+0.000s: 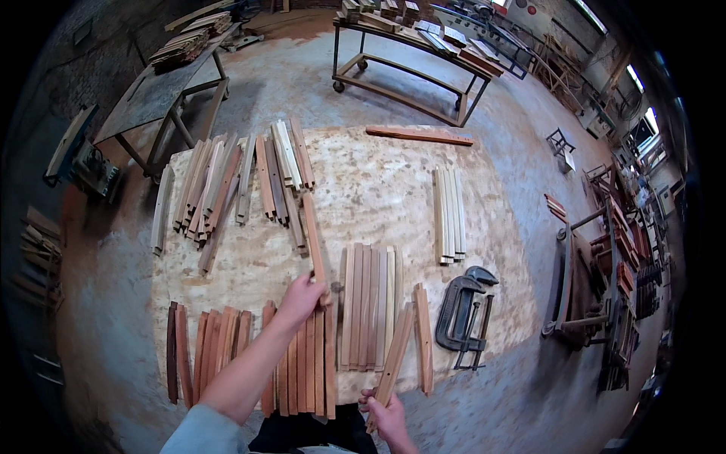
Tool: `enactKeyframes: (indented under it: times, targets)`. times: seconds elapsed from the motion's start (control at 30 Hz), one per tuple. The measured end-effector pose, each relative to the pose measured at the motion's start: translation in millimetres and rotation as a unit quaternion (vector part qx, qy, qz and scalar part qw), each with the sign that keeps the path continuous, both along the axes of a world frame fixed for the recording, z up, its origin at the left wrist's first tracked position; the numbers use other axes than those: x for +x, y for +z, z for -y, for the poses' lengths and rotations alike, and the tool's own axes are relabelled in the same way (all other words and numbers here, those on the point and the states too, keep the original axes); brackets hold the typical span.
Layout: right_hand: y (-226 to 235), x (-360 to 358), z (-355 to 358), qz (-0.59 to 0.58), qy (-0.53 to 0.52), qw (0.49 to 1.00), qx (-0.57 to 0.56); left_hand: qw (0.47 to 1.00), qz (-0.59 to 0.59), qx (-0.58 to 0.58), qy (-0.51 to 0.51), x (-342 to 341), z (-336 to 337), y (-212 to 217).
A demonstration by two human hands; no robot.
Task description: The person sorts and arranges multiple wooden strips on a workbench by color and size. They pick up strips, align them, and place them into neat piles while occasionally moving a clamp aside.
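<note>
My left hand (301, 299) is closed around the near end of a reddish-brown wooden strip (314, 238), which points away from me over the plywood tabletop (355, 197). At the table's front edge, my right hand (387, 416) grips the lower end of a second, light-brown wooden strip (396, 349), tilted with its top leaning right. Below my left hand lies a row of reddish strips (302, 371). Between the hands, a row of mixed brown and pale strips (367, 306) lies side by side. A single strip (423, 340) rests right of the one in my right hand.
Two C-clamps (463, 314) lie at the table's right, below a pale bundle (450, 216). Loose strips (208, 185) pile up at the far left; more reddish strips (219, 340) lie near left. A long strip (420, 136) lies along the far edge. A wheeled metal-framed table (408, 72) stands beyond.
</note>
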State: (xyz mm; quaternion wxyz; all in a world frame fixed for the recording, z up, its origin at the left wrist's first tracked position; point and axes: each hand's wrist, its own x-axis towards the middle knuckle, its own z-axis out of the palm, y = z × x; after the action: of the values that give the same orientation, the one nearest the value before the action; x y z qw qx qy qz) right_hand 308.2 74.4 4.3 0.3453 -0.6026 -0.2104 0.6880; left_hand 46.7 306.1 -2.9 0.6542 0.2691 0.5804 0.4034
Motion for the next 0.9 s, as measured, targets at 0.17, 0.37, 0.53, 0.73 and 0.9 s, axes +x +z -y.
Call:
enactKeyframes:
  times: [0.17,0.37,0.53,0.73,0.9]
  targets:
    - [-1.5,2.1,-14.6,-0.004,0.034,0.999,0.018,0.973,0.219,-0.079,0.015,-20.6,133.2,45.7]
    - [7.4,-7.8,-45.1,0.006,0.095,0.995,0.032,0.946,0.299,-0.119,0.046,-10.5,220.8,39.3]
    - [12.1,-20.7,-52.1,0.015,0.152,0.987,0.039,0.967,-0.238,-0.058,0.07,-19.2,246.1,-0.9]
    - [4.4,-38.0,-39.1,0.02,0.199,0.979,0.035,0.92,-0.389,-0.056,0.01,-49.2,289.7,12.3]
    - [-5.4,-42.4,-33.3,0.026,0.203,0.976,0.077,0.91,-0.415,0.013,-0.016,-9.4,283.7,21.9]
